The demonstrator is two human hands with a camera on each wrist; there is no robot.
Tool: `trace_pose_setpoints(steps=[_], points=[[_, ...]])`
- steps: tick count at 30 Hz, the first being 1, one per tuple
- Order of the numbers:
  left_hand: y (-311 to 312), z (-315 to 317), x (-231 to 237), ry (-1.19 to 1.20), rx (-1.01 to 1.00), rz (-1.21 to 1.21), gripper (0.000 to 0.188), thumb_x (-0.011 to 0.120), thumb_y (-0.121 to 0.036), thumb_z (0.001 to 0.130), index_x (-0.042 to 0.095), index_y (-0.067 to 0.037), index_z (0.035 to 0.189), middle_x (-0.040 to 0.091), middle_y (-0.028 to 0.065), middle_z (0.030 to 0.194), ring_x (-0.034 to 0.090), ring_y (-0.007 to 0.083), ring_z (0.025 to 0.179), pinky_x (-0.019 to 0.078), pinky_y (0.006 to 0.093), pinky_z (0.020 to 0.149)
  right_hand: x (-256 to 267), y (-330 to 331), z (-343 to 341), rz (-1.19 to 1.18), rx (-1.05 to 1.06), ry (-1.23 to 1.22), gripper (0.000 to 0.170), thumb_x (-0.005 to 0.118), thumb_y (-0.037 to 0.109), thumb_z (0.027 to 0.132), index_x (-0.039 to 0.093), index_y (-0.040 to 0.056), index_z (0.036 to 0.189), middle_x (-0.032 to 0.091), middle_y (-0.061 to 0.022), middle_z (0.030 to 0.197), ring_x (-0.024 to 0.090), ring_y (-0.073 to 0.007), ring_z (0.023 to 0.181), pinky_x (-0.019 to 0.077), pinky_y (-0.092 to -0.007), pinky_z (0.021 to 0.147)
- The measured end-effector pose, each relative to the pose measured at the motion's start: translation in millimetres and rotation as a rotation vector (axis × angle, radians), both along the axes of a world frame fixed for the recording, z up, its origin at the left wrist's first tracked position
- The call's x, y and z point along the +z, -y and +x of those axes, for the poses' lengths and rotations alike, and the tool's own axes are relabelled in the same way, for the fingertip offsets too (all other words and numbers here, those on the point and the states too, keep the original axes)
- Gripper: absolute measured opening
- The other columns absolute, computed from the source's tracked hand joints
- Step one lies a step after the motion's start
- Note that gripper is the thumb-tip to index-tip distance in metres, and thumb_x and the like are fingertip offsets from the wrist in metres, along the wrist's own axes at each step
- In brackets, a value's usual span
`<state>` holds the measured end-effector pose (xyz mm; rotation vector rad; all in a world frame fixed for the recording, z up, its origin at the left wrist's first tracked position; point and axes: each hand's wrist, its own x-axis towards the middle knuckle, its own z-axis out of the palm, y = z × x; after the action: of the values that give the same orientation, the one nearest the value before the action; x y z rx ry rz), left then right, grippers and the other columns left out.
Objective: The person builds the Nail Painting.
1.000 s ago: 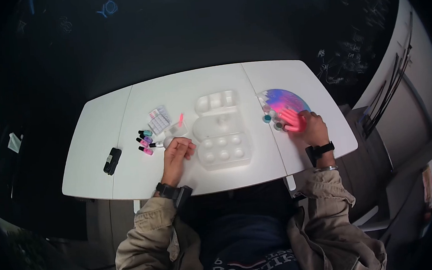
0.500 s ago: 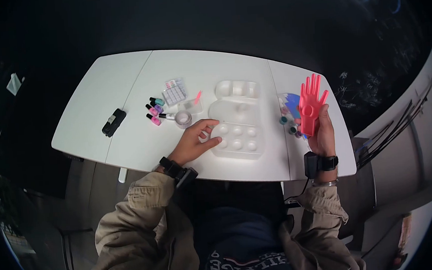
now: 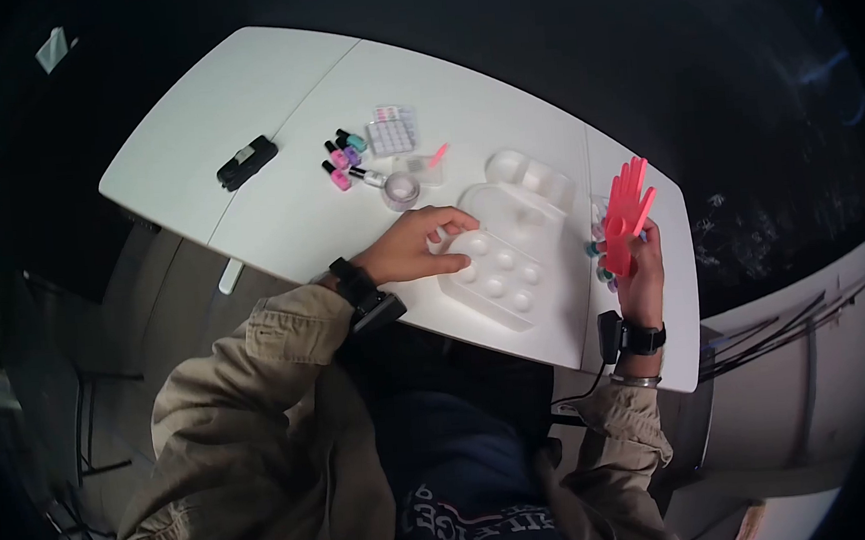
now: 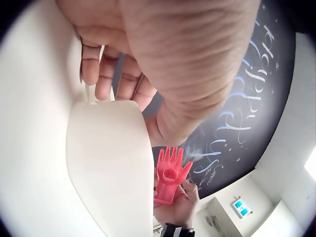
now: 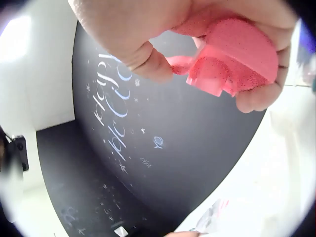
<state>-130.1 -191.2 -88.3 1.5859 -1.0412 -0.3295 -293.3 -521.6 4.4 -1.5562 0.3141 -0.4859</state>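
Fingers of the right hand (image 3: pixel 643 270) grip a pink model hand (image 3: pixel 624 206) above the table (image 3: pixel 191 116), the left hand (image 3: pixel 414 244) touches the white palette box (image 3: pixel 486 267), whether gripping I cannot tell, and this holding step likely wants steadiness next.

A chalked black wall (image 5: pixel 192 148) suggests an office.
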Motion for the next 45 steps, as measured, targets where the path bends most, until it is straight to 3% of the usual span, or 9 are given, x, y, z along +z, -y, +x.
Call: trace_pose_setpoints(steps=[4,9,12,17,26,32,45], points=[[0,-2,3,-0.096,0.026,-0.066,0.038,0.085,-0.020,0.097,0.074,-0.011,0.132,0.070,-0.0012,0.116,0.060,0.0064,0.098,0.0491,0.0250,0.085,-8,-9,6,-0.183,0.029,-0.114,0.042,0.068,0.015,0.107,0.050,0.0054,0.143,0.071,-0.0116,0.126,0.072,-0.0207,0.102,0.0569,-0.0343,0.084],[-3,0,5,-0.174,0.086,-0.088,0.022,0.081,-0.014,0.100,0.075,-0.007,0.120,0.073,-0.0021,0.107,0.062,0.0030,0.086,0.0510,0.0207,0.076,-23,-14,14,-0.274,0.200,-0.053,0.044,0.075,0.018,0.108,0.050,0.0050,0.142,0.070,-0.0098,0.128,0.069,-0.0177,0.109,0.0561,-0.0340,0.087],[1,5,-3,-0.188,0.043,-0.217,0.015,0.077,-0.008,0.102,0.074,-0.006,0.117,0.075,-0.0020,0.104,0.063,0.0023,0.086,0.0519,0.0213,0.077,-31,-9,24,-0.375,0.249,-0.003,0.043,0.076,0.012,0.107,0.051,0.0039,0.141,0.070,-0.0099,0.129,0.068,-0.0180,0.113,0.0564,-0.0344,0.093],[0,5,-1,-0.172,0.023,-0.187,0.014,0.076,-0.007,0.103,0.074,-0.005,0.117,0.077,-0.0005,0.108,0.064,0.0022,0.087,0.0518,0.0212,0.077,-34,-17,37,-0.493,0.266,0.059,0.045,0.077,0.005,0.103,0.053,0.0018,0.140,0.070,-0.0111,0.132,0.068,-0.0206,0.123,0.0544,-0.0354,0.107],[0,2,0,-0.209,-0.015,-0.193,0.014,0.076,-0.006,0.104,0.074,-0.004,0.118,0.076,-0.0003,0.107,0.063,0.0020,0.086,0.0499,0.0217,0.074,-41,-15,47,-0.664,0.287,0.028,0.044,0.079,0.002,0.099,0.057,-0.0012,0.137,0.072,-0.0175,0.141,0.071,-0.0258,0.125,0.0560,-0.0403,0.111],[0,2,-2,-0.215,-0.030,-0.186,0.013,0.075,-0.006,0.105,0.073,-0.004,0.117,0.076,-0.0009,0.106,0.063,0.0016,0.087,0.0497,0.0220,0.074,-35,-20,45,-0.809,0.281,0.035,0.048,0.080,-0.002,0.094,0.061,0.0033,0.137,0.072,-0.0205,0.145,0.073,-0.0324,0.130,0.0581,-0.0415,0.109],[1,-1,-1,-0.209,-0.018,-0.176,0.012,0.074,-0.007,0.106,0.074,-0.004,0.118,0.076,-0.0010,0.107,0.066,0.0032,0.092,0.0516,0.0225,0.078,-19,-33,44,-1.120,0.235,0.096,0.049,0.086,0.001,0.085,0.075,0.0079,0.132,0.075,-0.0153,0.140,0.072,-0.0374,0.124,0.0628,-0.0448,0.101]])
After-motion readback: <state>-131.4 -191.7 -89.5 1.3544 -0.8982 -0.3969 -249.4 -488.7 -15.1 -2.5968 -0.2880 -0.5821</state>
